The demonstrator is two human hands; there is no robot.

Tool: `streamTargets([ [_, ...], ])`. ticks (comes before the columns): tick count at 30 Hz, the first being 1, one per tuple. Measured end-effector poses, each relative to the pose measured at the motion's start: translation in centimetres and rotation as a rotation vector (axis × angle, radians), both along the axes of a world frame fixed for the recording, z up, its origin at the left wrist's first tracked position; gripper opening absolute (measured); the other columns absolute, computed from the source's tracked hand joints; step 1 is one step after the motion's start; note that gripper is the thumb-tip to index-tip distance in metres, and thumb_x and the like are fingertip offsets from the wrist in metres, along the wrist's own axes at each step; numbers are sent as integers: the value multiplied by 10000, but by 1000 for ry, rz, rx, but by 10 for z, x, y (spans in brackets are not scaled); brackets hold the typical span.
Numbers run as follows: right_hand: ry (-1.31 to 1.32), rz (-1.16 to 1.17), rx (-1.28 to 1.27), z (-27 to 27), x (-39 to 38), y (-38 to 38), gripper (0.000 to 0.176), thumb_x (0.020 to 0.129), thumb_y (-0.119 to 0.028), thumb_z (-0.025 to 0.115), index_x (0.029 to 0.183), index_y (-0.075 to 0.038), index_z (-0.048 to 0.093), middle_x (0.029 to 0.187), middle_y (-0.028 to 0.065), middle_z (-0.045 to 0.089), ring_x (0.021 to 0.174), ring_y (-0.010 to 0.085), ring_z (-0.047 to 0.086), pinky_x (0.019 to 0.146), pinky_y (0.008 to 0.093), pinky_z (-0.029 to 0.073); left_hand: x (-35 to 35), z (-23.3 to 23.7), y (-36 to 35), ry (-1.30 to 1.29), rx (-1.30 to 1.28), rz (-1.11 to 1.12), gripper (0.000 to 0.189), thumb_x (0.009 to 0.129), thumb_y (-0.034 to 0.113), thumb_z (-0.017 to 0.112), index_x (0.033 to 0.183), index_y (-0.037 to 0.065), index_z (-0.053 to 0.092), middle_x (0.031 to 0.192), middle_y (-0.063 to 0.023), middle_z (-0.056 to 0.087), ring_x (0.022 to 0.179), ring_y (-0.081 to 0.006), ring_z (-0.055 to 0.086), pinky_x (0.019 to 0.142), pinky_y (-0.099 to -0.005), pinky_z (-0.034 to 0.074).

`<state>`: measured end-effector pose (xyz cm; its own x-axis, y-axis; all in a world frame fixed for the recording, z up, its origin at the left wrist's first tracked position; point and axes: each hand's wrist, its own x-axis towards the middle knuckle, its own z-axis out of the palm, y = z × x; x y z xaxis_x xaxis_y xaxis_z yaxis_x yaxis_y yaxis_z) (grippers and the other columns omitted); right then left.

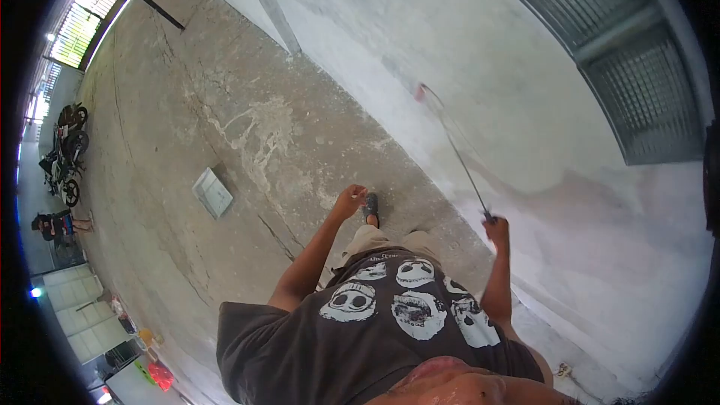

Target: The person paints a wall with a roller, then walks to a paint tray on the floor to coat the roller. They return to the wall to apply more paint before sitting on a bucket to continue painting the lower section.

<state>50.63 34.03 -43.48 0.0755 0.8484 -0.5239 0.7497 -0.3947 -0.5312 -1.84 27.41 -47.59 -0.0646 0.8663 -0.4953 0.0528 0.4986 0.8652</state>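
Note:
My right hand (pixel 497 231) is closed around the dark handle of a paint roller (pixel 463 159). The roller's long thin metal rod slants up and away, and its small pinkish roller head (pixel 420 92) is at the white wall (pixel 480 90). Patches of the wall look damp or unevenly coated. Held out in front of my body, my left hand (pixel 350 201) is empty, its fingers loosely bent and a little apart. It overlaps the view of the floor close to my dark shoe (pixel 371 208).
A white paint tray (pixel 214 193) lies on the cracked concrete floor (pixel 150 180) to my left. Louvred glass windows (pixel 600 37) are set in the wall at upper right. Motorcycles (pixel 67 146) and a seated person (pixel 60 226) are at far left, near shelving and a red bag (pixel 160 376).

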Motion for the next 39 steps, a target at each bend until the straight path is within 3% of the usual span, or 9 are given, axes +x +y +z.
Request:
streamTargets([
  [1,-5,181,317,-56,-2,23,267,773,-184,708,602,-42,560,482,33,529,399,130,497,398,309,386,5,1,-5,20,36,13,331,966,261,565,1109,-37,575,998,-133,652,820,-184,649,714,-312,540],
  [4,47,-4,38,16,-94,66,334,738,-319,720,768,10,674,568,104,614,494,195,613,510,351,496,28,4,-21,47,47,43,315,955,268,583,1076,-23,589,940,-119,669,740,-170,657,680,-304,528],
  [14,25,-252,-65,8,162,-137,214,739,-191,735,639,-36,626,497,55,555,441,156,552,451,346,443,126,-20,-99,28,-17,12,386,980,298,545,1166,-40,552,1089,-134,626,973,-195,619,775,-334,540],
  [16,21,14,104,-25,166,-112,192,759,-107,681,615,-39,572,469,35,514,381,138,493,374,313,368,148,2,-112,3,-37,7,370,980,288,546,1161,-36,557,1098,-128,624,985,-189,611,782,-334,539],
  [20,-2,110,268,-74,69,-19,251,751,-256,683,695,-15,640,544,77,592,446,158,572,461,314,476,179,26,-132,10,-45,18,345,973,272,558,1141,-28,565,992,-100,640,861,-162,622,735,-310,530],
  [23,117,-33,144,-10,45,-27,270,738,-268,696,698,-7,640,565,99,609,438,172,562,468,334,479,199,51,-141,66,-72,34,339,970,267,566,1128,-33,565,929,-93,646,786,-155,637,701,-300,533],
  [27,-70,72,219,-62,210,-138,257,755,-202,683,589,-36,579,497,78,555,419,172,524,429,361,406,214,49,-149,-60,-66,95,336,973,267,560,1123,-33,569,951,-97,646,836,-166,638,712,-306,541],
  [33,34,-379,-99,2,320,-277,165,731,-68,672,645,-32,535,475,24,480,349,119,442,326,302,332,224,23,-149,-42,-50,34,350,974,282,554,1126,-34,569,996,-110,644,853,-170,638,713,-305,548],
  [39,-26,147,484,-104,200,-142,240,734,-216,716,676,-17,596,525,88,578,398,180,538,430,349,444,234,63,-109,46,-40,-39,353,969,273,562,1135,-39,566,1019,-122,647,823,-179,651,714,-297,552],
])
